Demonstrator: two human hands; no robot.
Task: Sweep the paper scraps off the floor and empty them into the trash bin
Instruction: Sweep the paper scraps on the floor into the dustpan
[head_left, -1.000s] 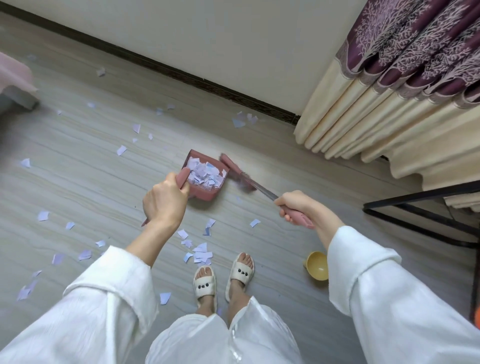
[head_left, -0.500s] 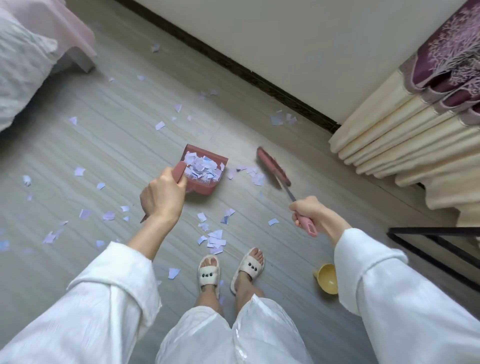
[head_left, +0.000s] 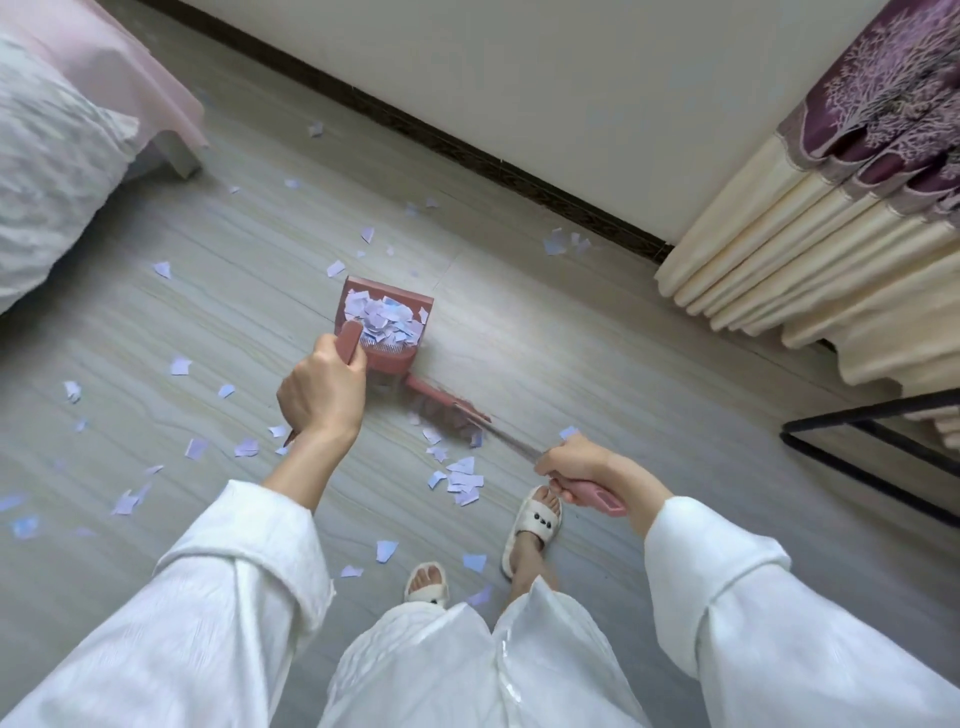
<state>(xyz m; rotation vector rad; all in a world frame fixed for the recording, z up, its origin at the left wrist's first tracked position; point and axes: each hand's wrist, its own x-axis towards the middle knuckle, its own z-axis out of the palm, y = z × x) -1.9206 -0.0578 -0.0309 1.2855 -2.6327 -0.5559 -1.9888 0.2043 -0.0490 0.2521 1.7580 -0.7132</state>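
Observation:
A pink dustpan (head_left: 358, 299) holds a heap of pale lilac paper scraps (head_left: 382, 319). My left hand (head_left: 319, 389) grips its upright handle. My right hand (head_left: 576, 465) grips the pink handle of a broom; the blurred broom head (head_left: 447, 408) sits on the floor just below the dustpan's right corner. A small pile of scraps (head_left: 462, 475) lies between the broom head and my feet. Loose scraps (head_left: 179, 366) are scattered over the grey floor to the left and toward the wall. No trash bin is in view.
A bed with pink and white bedding (head_left: 62, 145) fills the upper left. A curtain (head_left: 831, 208) hangs at the right, with a black metal frame (head_left: 857, 447) below it. A dark skirting board (head_left: 467, 156) runs along the wall. My sandalled feet (head_left: 535, 525) stand below the broom.
The broom head has swung from right of the dustpan down to just below it, pulling scraps toward my feet. The view has shifted; the yellow bowl has left the frame.

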